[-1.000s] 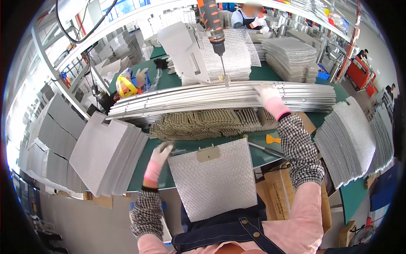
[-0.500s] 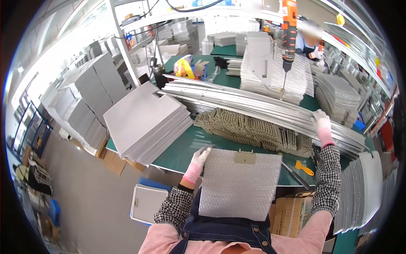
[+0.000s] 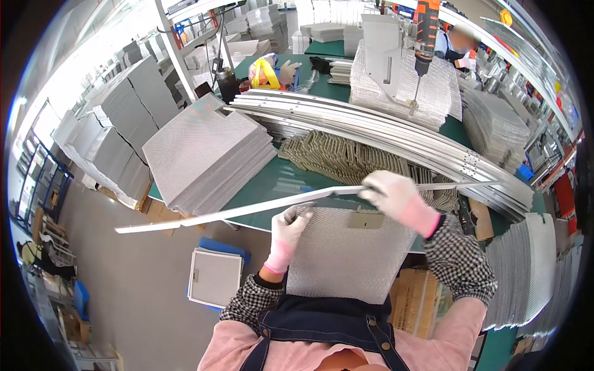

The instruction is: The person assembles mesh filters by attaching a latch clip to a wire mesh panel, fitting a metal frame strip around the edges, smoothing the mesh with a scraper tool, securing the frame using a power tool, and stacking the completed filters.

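My right hand (image 3: 399, 196), in a white and pink glove, is closed around a long thin metal strip (image 3: 241, 208). The strip stretches across in front of me, its left end out over the floor. My left hand (image 3: 288, 235), gloved too, pinches the upper left corner of a silver mesh filter panel (image 3: 346, 263). The panel leans between my body and the bench edge. A khaki metal tab (image 3: 365, 220) sits at its top edge. The strip passes just above my left hand; whether they touch I cannot tell.
Long metal strips (image 3: 371, 133) lie across the green bench, behind a heap of khaki metal pieces (image 3: 346, 156). Stacks of mesh panels stand left (image 3: 210, 157) and right (image 3: 523, 272). An orange electric screwdriver (image 3: 426, 37) hangs overhead. A co-worker (image 3: 455, 49) is at the back right.
My right hand has come from the strip pile at the right to the middle, bringing one metal strip. My left hand has stayed at the panel's corner.
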`<state>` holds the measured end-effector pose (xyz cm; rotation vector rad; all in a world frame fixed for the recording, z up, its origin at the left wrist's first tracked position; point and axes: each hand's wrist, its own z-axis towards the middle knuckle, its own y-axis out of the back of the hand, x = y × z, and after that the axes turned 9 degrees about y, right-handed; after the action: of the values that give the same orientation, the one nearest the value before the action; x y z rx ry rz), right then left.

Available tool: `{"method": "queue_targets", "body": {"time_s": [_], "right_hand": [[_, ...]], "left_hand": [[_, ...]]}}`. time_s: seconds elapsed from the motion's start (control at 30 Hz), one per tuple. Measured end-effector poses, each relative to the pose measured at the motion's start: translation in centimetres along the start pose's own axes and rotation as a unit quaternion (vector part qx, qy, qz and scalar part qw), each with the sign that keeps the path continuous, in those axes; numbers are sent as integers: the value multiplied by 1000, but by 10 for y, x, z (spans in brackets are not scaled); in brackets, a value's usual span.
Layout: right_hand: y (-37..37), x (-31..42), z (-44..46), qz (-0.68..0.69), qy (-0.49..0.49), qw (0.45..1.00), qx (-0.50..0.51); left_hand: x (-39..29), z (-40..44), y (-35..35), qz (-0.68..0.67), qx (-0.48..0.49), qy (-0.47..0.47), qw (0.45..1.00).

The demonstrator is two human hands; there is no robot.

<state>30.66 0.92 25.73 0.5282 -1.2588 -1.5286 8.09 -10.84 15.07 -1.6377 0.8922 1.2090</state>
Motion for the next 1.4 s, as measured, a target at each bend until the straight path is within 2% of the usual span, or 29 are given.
{"method": "queue_targets", "body": {"time_s": [0.17, 0.23, 0.3, 0.37, 0.47, 0.53, 0.63, 0.7, 0.73, 0.8, 0.93, 1.03, 1.1, 1.17, 1.2, 1.23, 1.3, 1.4], "right_hand": [[-43, 28, 26, 59, 17, 997, 37], [-52, 28, 29, 54, 62, 996, 35], [-49, 28, 30, 60, 65, 995, 46], [-43, 29, 32, 38, 75, 991, 101], [-42, 36, 29, 65, 50, 991, 110], [-49, 43, 30, 67, 74, 991, 88], [-55, 48, 34, 68, 105, 991, 52], [-52, 51, 38, 88, 74, 986, 117], [-48, 52, 39, 89, 72, 987, 116], [-38, 49, 40, 137, 71, 971, 182], [-36, 38, 32, 158, 76, 958, 226], [-46, 49, 27, 146, 73, 965, 205], [-42, 44, 18, 154, 46, 965, 205], [-29, 29, 2, 118, 127, 974, 147], [-5, 25, 1, 122, 59, 963, 231], [14, 18, -6, 109, 24, 961, 254], [31, 7, -22, 121, -17, 962, 243], [40, 8, -35, 138, -18, 952, 274]], "left_hand": [[7, -11, 13, 41, -26, 16, 999], [5, -12, 16, 26, -15, -28, 999], [-6, -20, 13, -8, -3, -20, 1000], [-8, -23, 13, -44, 9, -13, 999], [2, -21, 19, -69, -11, -15, 997], [4, -23, 24, -25, 6, 25, 999], [7, -24, 26, -50, -5, 26, 998], [6, -24, 27, -63, -11, 26, 998], [3, -26, 26, -75, -3, 10, 997], [-2, -28, 28, -76, 28, -24, 996], [-5, -27, 27, -58, 82, -14, 995], [-11, -25, 21, -62, 114, -5, 991], [-7, -16, 33, -41, 191, -56, 979], [-5, -13, 42, -64, 191, -51, 978], [-5, -13, 48, -86, 176, -33, 980], [-6, -13, 55, -109, 160, -15, 981], [-2, -11, 59, -126, 157, -3, 980], [-5, -12, 53, -142, 180, 7, 973]]}}
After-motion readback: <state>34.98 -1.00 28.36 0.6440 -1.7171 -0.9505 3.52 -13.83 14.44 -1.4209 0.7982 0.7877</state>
